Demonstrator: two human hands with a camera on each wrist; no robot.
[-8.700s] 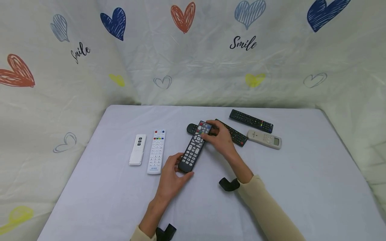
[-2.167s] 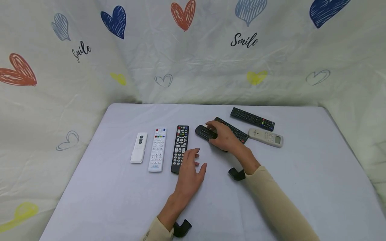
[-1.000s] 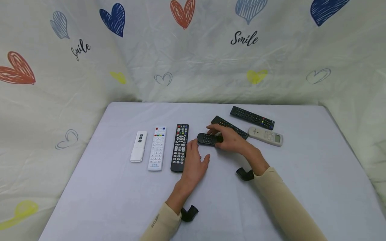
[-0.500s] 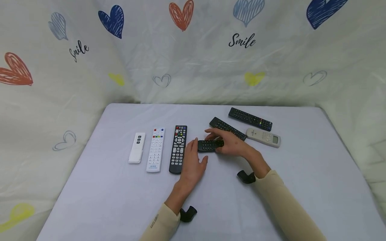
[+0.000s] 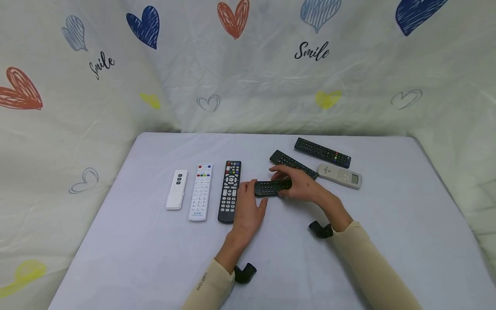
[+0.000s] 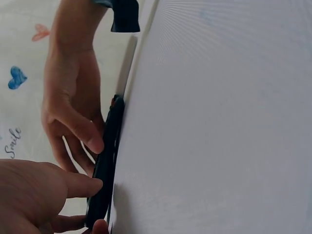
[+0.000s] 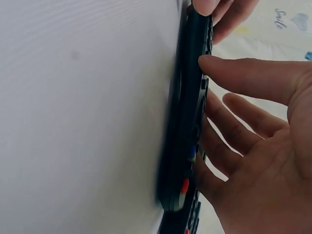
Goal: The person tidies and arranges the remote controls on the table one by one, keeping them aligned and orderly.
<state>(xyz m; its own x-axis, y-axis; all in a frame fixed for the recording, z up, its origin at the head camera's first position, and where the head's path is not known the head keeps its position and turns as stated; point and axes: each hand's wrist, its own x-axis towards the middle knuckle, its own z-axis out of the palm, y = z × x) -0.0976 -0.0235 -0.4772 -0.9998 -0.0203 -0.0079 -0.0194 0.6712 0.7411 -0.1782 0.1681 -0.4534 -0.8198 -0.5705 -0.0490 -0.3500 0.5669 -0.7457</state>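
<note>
A short black remote [image 5: 272, 187] lies crosswise near the middle of the table [image 5: 147, 254], its buttons facing up. The right hand [image 5: 303, 186] grips its right end, thumb on the near edge and fingers curled over the far edge. The left hand [image 5: 249, 209] lies relaxed and open, fingers nearly straight, with its fingertips touching the remote's left end; it holds nothing.

Just left of the left hand, 3 remotes lie side by side pointing away: a long black remote [image 5: 230, 191], a white remote with coloured buttons [image 5: 201, 192], and a small white remote [image 5: 177, 189] farthest left. Far and right of the right hand lie 3 more: a slim black remote [image 5: 291, 163] set diagonally, another black remote [image 5: 322, 152] beyond it, and a pale remote with a small screen [image 5: 339, 175] just to the right. A pale cloth with hearts [image 5: 236, 64] hangs behind the table.
</note>
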